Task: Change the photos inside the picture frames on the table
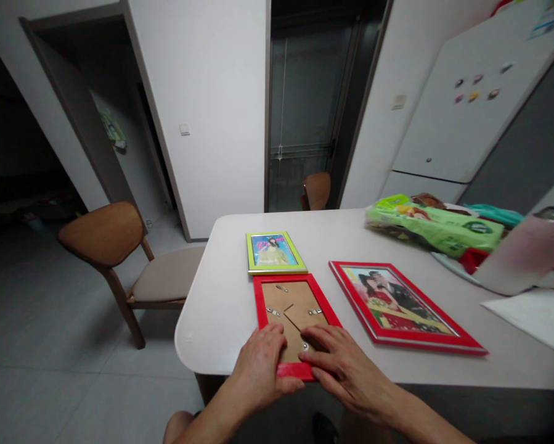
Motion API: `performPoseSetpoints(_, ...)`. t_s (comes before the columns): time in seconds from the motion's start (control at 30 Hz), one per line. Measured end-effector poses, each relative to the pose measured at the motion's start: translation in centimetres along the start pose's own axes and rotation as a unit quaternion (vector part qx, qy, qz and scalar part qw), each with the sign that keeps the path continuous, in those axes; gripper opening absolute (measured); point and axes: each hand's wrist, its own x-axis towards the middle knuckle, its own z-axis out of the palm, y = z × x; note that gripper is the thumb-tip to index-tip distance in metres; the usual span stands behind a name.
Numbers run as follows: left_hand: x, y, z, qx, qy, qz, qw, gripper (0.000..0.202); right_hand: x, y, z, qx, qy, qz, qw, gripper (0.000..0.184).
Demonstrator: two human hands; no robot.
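Note:
A red picture frame (289, 303) lies face down near the front edge of the white table (221, 296), its brown backing board with metal clips showing. My left hand (260, 364) rests on the frame's near left corner, fingers flat on the backing and thumb at the red edge. My right hand (339, 364) lies beside it, fingers stretched flat over the backing by a clip. A small green frame (273, 252) with a picture lies face up just behind. A larger red frame (403, 307) with a photo lies face up to the right.
A green plastic packet (434, 228), a pink-white cylinder (526, 253) and white paper (535, 314) crowd the table's right side. A wooden chair (119, 253) stands left of the table. A white fridge (466, 105) with magnets stands behind, and a dark doorway (309, 105) is in the middle.

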Motion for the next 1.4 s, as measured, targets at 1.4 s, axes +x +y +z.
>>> performPoseSetpoints(1.4, -0.3, 0.7, 0.1, 0.012, -0.011, -0.01, 1.0, 0.062, 12.8, 6.3, 2.1, -0.014, 0.14, 0.257, 0.956, 0.025)
